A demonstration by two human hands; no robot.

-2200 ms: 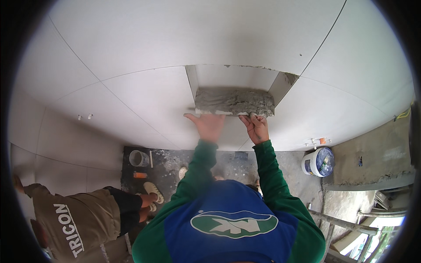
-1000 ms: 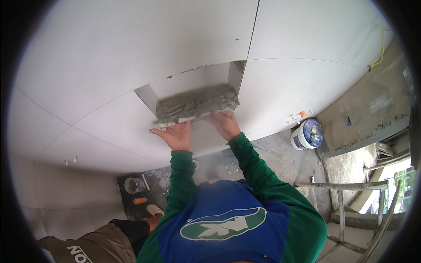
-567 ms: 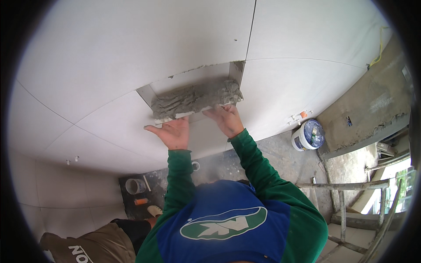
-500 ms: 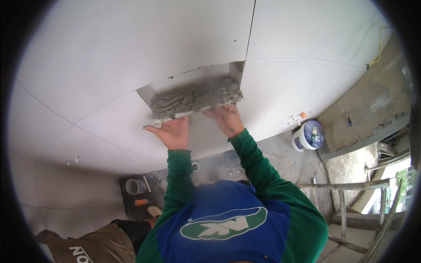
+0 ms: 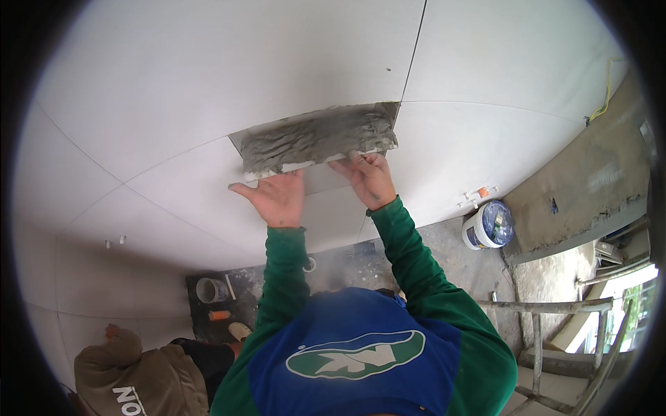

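Note:
A long narrow piece of tile lies across both my hands, its upper face thickly spread with ridged grey mortar. My left hand carries it from below near its left end, palm up with the thumb stretched out to the side. Toward the right end, my right hand grips the near edge, thumb on top. Beyond it, a rectangular recess in the tiled wall is mostly hidden by the piece. The fingers beneath the tile are out of sight.
Below right stands a white bucket near capped pipe stubs. A metal frame is at the right. An open bucket sits on the floor at left, near a person in a brown top.
Both hands have lifted the mortar-covered tile upward and closer to the recess, which now shows less behind it. At lower left the other person has shifted, and a hand shows against the wall.

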